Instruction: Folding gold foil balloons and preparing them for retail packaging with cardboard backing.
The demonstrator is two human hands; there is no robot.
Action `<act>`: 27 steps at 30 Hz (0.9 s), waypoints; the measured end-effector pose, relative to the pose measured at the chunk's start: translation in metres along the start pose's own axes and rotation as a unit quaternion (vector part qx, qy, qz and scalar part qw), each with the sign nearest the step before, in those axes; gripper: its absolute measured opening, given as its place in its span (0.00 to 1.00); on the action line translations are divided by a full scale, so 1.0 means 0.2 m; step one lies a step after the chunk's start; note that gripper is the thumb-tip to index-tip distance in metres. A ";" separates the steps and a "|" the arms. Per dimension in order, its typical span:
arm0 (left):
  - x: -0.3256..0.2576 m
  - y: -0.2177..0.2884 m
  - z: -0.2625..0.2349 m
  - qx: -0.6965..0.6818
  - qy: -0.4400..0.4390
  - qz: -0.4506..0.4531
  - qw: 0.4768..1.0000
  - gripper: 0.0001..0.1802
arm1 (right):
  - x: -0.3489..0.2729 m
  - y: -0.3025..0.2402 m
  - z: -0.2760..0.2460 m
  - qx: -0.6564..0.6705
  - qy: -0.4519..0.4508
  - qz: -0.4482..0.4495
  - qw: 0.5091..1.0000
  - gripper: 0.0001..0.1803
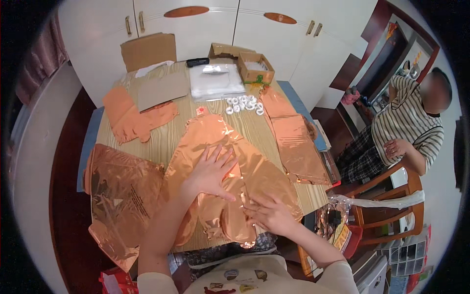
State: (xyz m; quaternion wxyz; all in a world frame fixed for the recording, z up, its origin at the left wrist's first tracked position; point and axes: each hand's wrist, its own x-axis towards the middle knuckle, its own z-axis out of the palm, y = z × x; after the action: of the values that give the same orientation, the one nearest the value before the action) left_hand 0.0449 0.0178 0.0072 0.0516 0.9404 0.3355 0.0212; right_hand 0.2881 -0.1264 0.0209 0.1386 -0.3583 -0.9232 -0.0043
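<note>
- Copper-coloured foil balloon (230, 161) lay flat on the wooden table (254, 127), directly under both palms.
- Left hand (211, 172) and right hand (270, 213) pressed down, fingers spread, grasping nothing.
- Risk: uneven pressure could crease or tear the thin foil.

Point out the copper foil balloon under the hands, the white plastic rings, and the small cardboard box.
copper foil balloon (215, 130), head view, its bare upper part.
white plastic rings (244, 104), head view, middle of the cluster.
small cardboard box (255, 67), head view, its inside.
</note>
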 end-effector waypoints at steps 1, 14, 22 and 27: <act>0.00 0.01 -0.01 0.000 -0.002 0.002 1.000 0.70 | 0.01 0.02 0.02 -0.007 -0.003 0.004 1.000 0.24; 0.00 0.01 -0.01 0.004 0.008 0.005 1.000 0.70 | 0.13 0.19 0.03 0.013 -0.104 0.060 0.993 0.55; 0.00 0.00 0.03 0.020 0.020 0.008 1.000 0.68 | 0.13 0.20 0.03 0.038 -0.098 0.055 0.993 0.55; 0.00 0.01 0.01 0.023 0.007 0.002 1.000 0.68 | 0.13 0.21 0.03 0.017 -0.093 0.049 0.994 0.53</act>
State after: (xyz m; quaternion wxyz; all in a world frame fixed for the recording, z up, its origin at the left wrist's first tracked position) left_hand 0.0453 0.0159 0.0052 0.0270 0.9419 0.3342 0.0203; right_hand 0.2950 -0.0773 0.0177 0.0585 -0.3998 -0.9132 0.0519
